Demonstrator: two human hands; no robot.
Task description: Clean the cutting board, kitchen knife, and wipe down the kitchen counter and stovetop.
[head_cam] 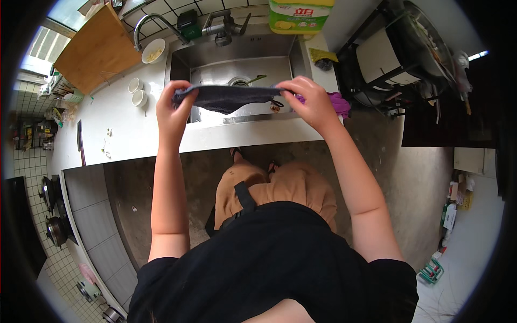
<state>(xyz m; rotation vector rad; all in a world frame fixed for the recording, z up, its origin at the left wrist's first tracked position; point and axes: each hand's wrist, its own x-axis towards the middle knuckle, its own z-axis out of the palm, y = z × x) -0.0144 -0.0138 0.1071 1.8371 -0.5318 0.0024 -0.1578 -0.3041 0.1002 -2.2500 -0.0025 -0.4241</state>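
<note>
A dark cloth (230,97) with a hanging loop stretches between my two hands above the stainless steel sink (242,56). My left hand (174,103) grips its left end between thumb and fingers. At the other end, the fingers and thumb of my right hand (307,99) pinch a corner close to the loop. Below the cloth, the sink drain (240,81) shows in part, with a green stem (257,78) lying across it. Brownish scraps (275,108) sit near the front right of the basin. A purple cloth (340,104) lies at the counter edge, partly behind my right hand.
Two small white cups (139,98) and a bowl of pale pieces (153,51) stand left of the sink, near a leaning wooden board (97,50). Behind are the faucet (223,28) and a yellow-green detergent jug (299,16). A black rack (375,76) stands right.
</note>
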